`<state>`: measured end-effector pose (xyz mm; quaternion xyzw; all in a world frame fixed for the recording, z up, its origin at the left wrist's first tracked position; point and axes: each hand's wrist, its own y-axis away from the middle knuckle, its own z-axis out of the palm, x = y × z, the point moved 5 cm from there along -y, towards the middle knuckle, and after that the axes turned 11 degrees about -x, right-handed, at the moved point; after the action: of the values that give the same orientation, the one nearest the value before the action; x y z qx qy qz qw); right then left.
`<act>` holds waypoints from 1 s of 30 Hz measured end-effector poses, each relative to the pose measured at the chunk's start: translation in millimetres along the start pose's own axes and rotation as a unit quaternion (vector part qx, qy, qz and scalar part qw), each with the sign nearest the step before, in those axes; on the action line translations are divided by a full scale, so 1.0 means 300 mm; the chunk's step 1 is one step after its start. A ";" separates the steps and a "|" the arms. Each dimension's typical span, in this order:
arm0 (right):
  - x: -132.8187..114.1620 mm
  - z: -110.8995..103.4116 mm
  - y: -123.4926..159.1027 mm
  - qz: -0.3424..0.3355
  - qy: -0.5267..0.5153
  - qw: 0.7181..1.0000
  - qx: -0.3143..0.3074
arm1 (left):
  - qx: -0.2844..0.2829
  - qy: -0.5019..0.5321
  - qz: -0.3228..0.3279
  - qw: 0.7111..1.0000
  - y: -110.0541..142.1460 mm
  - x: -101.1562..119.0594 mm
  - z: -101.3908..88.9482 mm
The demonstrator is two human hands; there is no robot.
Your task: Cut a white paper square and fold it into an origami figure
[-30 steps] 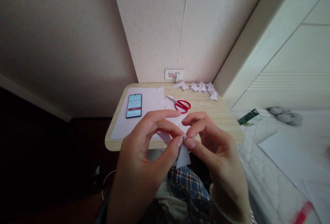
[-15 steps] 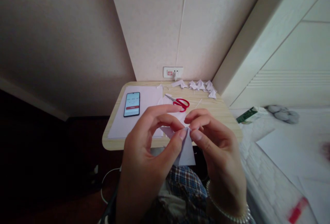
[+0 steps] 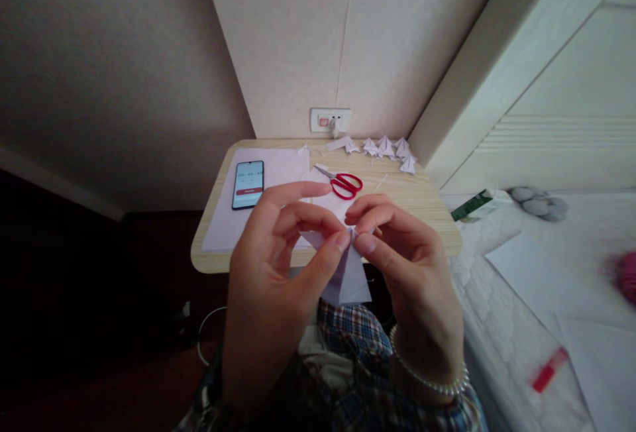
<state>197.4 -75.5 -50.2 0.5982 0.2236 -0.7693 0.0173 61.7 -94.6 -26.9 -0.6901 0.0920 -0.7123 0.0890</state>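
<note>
Between both hands is a folded piece of white paper [image 3: 351, 279], its wider part hanging down over my lap. My left hand [image 3: 285, 273] pinches its upper tip between thumb and forefinger. From the other side my right hand [image 3: 405, 253], with a beaded bracelet at the wrist, grips the same tip with thumb and fingers. Some of the folds are hidden behind the fingertips. Just beyond the hands, scissors [image 3: 346, 185] with red handles lie on the table [image 3: 422, 220]. Several small folded paper pieces [image 3: 386, 147] stand along the table's back right edge.
A phone [image 3: 248, 184] with a lit screen rests on a stack of white paper [image 3: 218, 226] at the left. A plugged wall socket [image 3: 330, 120] sits behind the table. On the bed at right are a green-and-white box [image 3: 477, 207], paper sheets [image 3: 536, 273] and a red object [image 3: 549, 370].
The whole scene has shifted slightly up and to the left as the view moved. Both hands keep their pinch on the folded paper, with little change in the fingers.
</note>
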 end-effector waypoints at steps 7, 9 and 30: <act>0.015 -0.004 -0.006 -0.007 -0.005 1.000 -0.003 | 0.028 -0.022 -0.001 0.999 0.003 0.002 0.004; 0.012 -0.009 -0.004 -0.009 0.008 1.000 0.001 | 0.031 -0.021 -0.001 0.999 0.005 0.000 0.010; 0.009 -0.020 0.004 -0.008 0.053 0.998 0.012 | 0.034 -0.033 0.021 0.999 0.014 -0.003 0.020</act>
<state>202.6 -73.8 -54.1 0.6363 0.2196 -0.7395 -0.0082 67.7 -98.4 -28.7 -0.7080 0.0786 -0.6897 0.1303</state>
